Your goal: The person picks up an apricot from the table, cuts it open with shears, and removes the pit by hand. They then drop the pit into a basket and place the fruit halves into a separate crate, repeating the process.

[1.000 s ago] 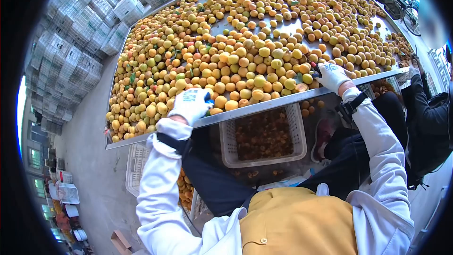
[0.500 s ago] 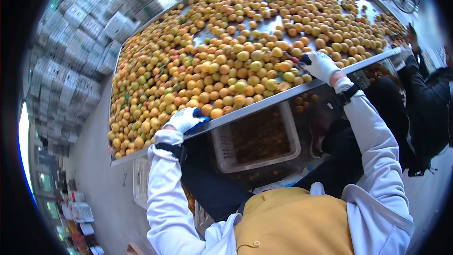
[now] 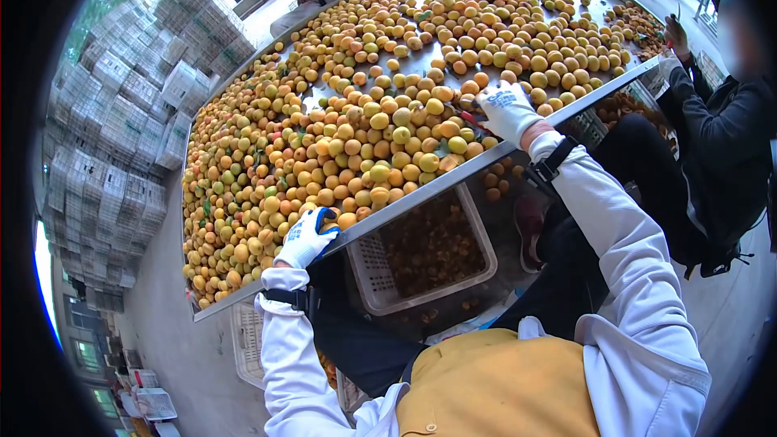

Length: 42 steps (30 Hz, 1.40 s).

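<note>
Apricots [image 3: 380, 154] crowd the worktop [image 3: 421, 190] edge; left hand [image 3: 303, 239] fingers curled at seven o'clock could nudge some off.

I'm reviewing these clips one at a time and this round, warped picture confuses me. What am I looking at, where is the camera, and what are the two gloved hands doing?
The camera sits on a person's head and looks down past their yellow apron, so the wide lens bends everything. Both hands wear white gloves. The left hand rests at the near rim of a big metal table, curled around an orange fruit. The right hand lies among the fruit piled on that table; whether it grips anything is unclear. Under the table stands a white crate of darker fruit. Another person sits to the right.
</note>
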Available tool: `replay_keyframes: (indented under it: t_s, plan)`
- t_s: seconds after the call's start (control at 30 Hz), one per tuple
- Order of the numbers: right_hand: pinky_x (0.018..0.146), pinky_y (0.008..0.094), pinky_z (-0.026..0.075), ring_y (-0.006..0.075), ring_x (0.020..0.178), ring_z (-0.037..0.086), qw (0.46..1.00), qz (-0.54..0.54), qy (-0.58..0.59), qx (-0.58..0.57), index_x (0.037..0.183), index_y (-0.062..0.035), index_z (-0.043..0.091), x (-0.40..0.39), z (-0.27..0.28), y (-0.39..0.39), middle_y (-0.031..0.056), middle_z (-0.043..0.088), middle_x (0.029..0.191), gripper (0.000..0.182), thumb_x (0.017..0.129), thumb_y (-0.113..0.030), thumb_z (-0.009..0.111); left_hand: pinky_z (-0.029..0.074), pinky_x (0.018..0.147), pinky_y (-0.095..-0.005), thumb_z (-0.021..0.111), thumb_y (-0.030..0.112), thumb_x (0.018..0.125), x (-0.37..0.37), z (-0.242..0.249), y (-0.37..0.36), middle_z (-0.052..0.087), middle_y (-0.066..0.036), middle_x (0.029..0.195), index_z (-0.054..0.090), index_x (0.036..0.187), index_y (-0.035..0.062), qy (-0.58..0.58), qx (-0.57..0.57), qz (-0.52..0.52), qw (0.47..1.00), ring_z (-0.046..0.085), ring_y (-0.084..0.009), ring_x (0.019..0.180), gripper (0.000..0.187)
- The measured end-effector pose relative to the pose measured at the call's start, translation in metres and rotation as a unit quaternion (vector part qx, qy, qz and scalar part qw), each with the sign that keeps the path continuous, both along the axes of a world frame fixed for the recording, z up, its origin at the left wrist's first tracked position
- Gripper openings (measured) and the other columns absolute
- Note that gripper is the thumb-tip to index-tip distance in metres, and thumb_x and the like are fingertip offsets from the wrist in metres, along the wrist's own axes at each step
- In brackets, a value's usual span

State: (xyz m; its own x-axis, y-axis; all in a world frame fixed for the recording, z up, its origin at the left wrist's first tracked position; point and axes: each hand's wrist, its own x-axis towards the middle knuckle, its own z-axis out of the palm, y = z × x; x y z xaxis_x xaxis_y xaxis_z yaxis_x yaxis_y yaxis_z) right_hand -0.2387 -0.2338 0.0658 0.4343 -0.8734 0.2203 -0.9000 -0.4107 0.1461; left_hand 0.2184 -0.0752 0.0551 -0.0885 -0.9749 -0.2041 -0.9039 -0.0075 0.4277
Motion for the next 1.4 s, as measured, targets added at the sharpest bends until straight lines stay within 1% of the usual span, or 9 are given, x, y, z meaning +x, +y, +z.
replay_keyframes:
  t_s: [0.2,0.37,0.43,0.47,0.8,0.93,1.17,1.23,1.4]
  plan:
    - [0.091,0.0487,0.052,0.0297,0.108,0.072,0.990,-0.067,0.026,0.123,0.111,-0.0152,0.078,0.030,-0.004,-0.005,0.0092,0.076,0.113,0.023,0.094,-0.019,0.063,0.057,0.076,-0.0293,0.063,0.024,0.102,-0.035,0.024,0.031,0.070,-0.008,0.107,0.065,0.124,-0.0022,0.498,-0.045,0.127,0.857,0.068,-0.0166,0.081,0.034]
    - [0.080,0.0436,0.059,0.0324,0.097,0.075,0.992,-0.036,0.033,0.112,0.108,-0.0059,0.076,0.025,-0.031,-0.021,0.0151,0.077,0.105,0.024,0.094,-0.021,0.064,0.060,0.077,-0.0355,0.063,0.033,0.102,-0.083,0.012,0.058,0.068,-0.011,0.107,0.060,0.128,-0.0011,0.262,-0.245,0.053,0.932,0.070,-0.0216,0.086,0.043]
    - [0.085,0.0439,0.056,0.0337,0.099,0.073,0.993,-0.063,-0.064,0.079,0.108,-0.0045,0.072,0.026,0.005,0.000,0.0148,0.074,0.104,0.033,0.086,-0.029,0.074,0.057,0.089,-0.0466,0.057,0.033,0.106,-0.087,-0.005,0.066,0.069,-0.015,0.116,0.053,0.142,0.0064,0.875,0.041,0.185,0.445,0.068,-0.0293,0.091,0.045]
    - [0.087,0.0448,0.055,0.0337,0.103,0.070,0.995,-0.060,-0.073,0.007,0.114,-0.0056,0.069,0.022,0.004,-0.002,0.0146,0.072,0.109,0.038,0.084,-0.029,0.076,0.055,0.093,-0.0478,0.055,0.041,0.106,-0.090,-0.018,0.066,0.068,-0.016,0.119,0.052,0.144,0.0068,0.887,0.021,0.186,0.423,0.068,-0.0300,0.093,0.051]
    - [0.087,0.0470,0.056,0.0384,0.105,0.069,0.996,-0.069,-0.045,0.020,0.116,-0.0057,0.067,-0.005,-0.040,-0.025,0.0194,0.071,0.112,0.035,0.087,-0.024,0.073,0.056,0.076,-0.0393,0.049,0.044,0.108,-0.130,0.003,0.073,0.067,-0.017,0.109,0.056,0.134,0.0033,0.875,0.005,0.122,0.468,0.068,-0.0241,0.081,0.048]
    - [0.094,0.0478,0.052,0.0414,0.108,0.065,0.959,0.001,-0.278,-0.047,0.121,0.0002,0.065,0.005,-0.020,-0.023,0.0257,0.068,0.112,0.035,0.089,-0.015,0.072,0.054,0.068,-0.0359,0.049,0.048,0.108,-0.132,-0.004,0.073,0.068,-0.013,0.100,0.059,0.129,0.0039,0.871,0.005,0.172,0.459,0.066,-0.0191,0.073,0.050]
    - [0.049,0.0284,0.047,0.0070,0.056,0.055,0.705,0.095,-0.595,0.375,0.108,-0.0039,0.066,0.061,0.065,0.100,0.0000,0.058,0.072,0.037,0.106,-0.039,0.056,0.047,0.058,-0.0337,0.045,0.050,0.108,-0.143,-0.012,0.068,0.068,-0.012,0.102,0.061,0.125,0.0042,0.840,-0.029,0.210,0.499,0.059,-0.0176,0.063,0.051]
    - [0.065,0.0324,0.051,0.0154,0.069,0.062,0.802,0.201,-0.482,0.291,0.112,-0.0002,0.065,0.078,0.051,0.134,0.0069,0.062,0.075,0.034,0.106,-0.033,0.058,0.046,0.057,-0.0330,0.045,0.051,0.108,-0.144,-0.012,0.067,0.068,-0.011,0.101,0.062,0.124,0.0044,0.830,-0.037,0.185,0.524,0.058,-0.0171,0.062,0.053]
    - [0.071,0.0386,0.052,0.0258,0.077,0.067,0.777,0.189,-0.414,0.434,0.111,0.0020,0.061,0.106,0.036,0.191,0.0148,0.068,0.081,0.024,0.100,-0.019,0.066,0.061,0.080,-0.0385,0.049,0.050,0.107,-0.160,-0.006,0.069,0.069,-0.010,0.097,0.062,0.116,0.0032,0.761,-0.109,0.279,0.575,0.069,-0.0234,0.086,0.050]
